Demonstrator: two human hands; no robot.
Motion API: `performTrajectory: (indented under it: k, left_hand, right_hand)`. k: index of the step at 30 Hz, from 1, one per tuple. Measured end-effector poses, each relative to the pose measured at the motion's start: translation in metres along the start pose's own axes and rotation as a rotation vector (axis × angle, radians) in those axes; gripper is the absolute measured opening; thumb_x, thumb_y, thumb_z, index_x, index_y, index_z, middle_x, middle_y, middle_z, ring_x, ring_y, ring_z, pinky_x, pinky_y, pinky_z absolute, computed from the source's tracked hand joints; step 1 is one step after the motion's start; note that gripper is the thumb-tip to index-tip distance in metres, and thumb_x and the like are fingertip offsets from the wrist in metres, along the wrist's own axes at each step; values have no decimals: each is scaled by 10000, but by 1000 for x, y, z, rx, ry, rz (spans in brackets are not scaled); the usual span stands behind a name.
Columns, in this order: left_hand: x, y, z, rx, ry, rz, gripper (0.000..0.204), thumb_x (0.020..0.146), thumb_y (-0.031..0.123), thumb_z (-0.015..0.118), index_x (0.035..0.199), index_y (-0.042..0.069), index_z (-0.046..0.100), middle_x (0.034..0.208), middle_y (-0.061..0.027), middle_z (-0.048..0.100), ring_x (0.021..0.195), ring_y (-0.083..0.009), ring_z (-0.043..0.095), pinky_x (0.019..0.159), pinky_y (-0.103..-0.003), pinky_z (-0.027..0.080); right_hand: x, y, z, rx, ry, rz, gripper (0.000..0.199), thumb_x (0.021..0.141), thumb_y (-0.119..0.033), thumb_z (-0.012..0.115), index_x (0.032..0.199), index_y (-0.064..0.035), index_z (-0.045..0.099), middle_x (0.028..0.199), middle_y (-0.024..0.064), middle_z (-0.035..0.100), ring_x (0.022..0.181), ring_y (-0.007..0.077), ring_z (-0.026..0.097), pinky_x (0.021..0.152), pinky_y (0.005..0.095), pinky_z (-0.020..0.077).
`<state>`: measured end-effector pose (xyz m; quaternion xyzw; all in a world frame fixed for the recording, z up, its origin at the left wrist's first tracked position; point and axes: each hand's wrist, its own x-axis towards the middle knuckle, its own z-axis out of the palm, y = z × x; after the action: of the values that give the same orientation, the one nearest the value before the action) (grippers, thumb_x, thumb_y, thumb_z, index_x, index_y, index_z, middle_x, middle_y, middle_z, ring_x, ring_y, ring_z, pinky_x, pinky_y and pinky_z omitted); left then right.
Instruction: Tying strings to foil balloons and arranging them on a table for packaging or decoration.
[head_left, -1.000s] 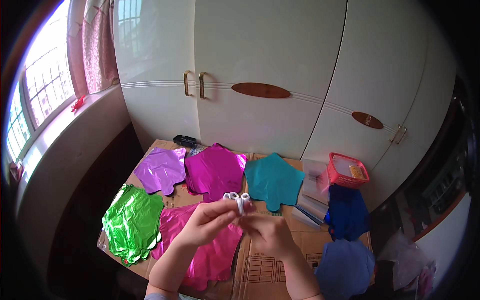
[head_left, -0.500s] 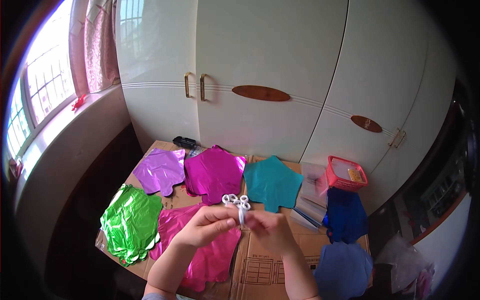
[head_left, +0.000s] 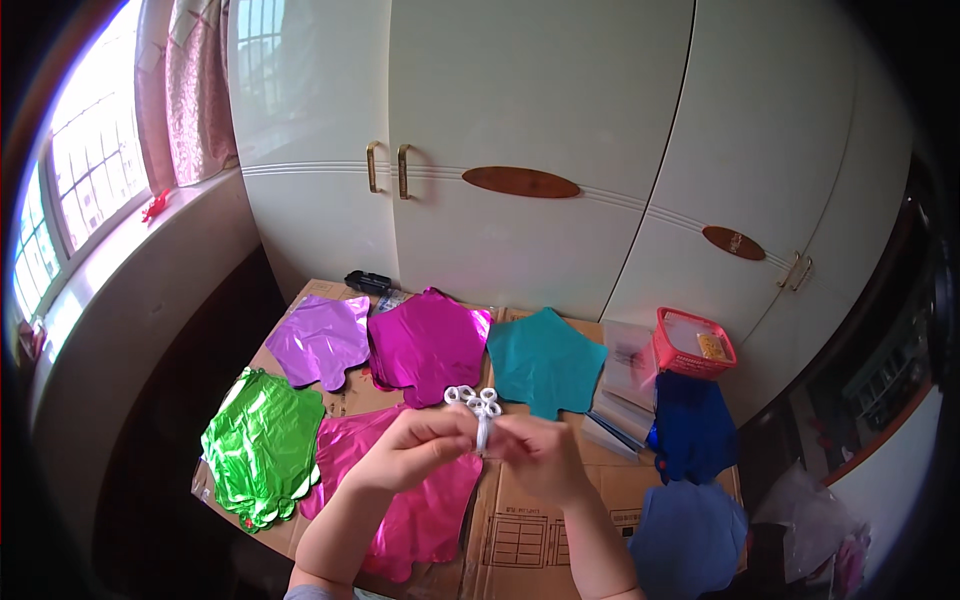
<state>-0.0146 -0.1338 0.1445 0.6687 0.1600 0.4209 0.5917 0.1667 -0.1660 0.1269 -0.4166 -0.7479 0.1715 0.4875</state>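
Note:
Above the cardboard I hold up a small white bundle (head_left: pixel 482 432), with several ring-like loops at its top and a narrow band below. My left hand (head_left: pixel 425 447) closes on it from the left, thumb against the fingers. From the other side, my right hand (head_left: pixel 541 455) pinches at the same band, its fingertips slightly blurred. What exactly the bundle is made of cannot be made out. Beneath my hands lies a shiny pink foil star balloon (head_left: pixel 420 520). A magenta foil balloon (head_left: pixel 430 340) and a teal one (head_left: pixel 547 362) are flat just beyond.
Green (head_left: pixel 262 450) and lilac (head_left: pixel 320 340) foil balloons lie left on the cardboard (head_left: pixel 515 500); dark blue (head_left: pixel 695 425) and pale blue (head_left: pixel 688 540) ones lie right. A red basket (head_left: pixel 695 343) stands at back right. White cabinet doors (head_left: pixel 530 90) rise behind.
My right hand has shifted slightly at the white band and its fingers are bent differently. The left hand stays almost in place.

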Motion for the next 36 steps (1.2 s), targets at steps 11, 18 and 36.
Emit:
performTrajectory:
  k: [11,18,36]
  left_hand:
    - [3,-9,-3,427,41,73,227,802,-7,553,1023,-10,604,893,-99,547,826,-190,556,689,-305,451]
    - [3,-3,-6,463,-84,-22,174,843,36,559,995,-26,617,892,-96,627,825,-157,577,708,-304,480]
    - [7,-29,0,604,186,160,188,865,54,556,1038,38,627,916,-53,602,822,-158,511,767,-299,436]
  right_hand:
    - [5,-4,3,-71,92,-159,54,774,-54,624,812,-31,655,625,86,573,521,192,551,489,291,426]
    - [8,13,1,82,161,-52,74,780,-10,663,851,-18,679,713,32,608,590,88,549,521,221,436]
    - [5,1,10,-136,276,-101,71,740,-36,709,781,-29,651,709,56,626,616,131,609,528,253,484]
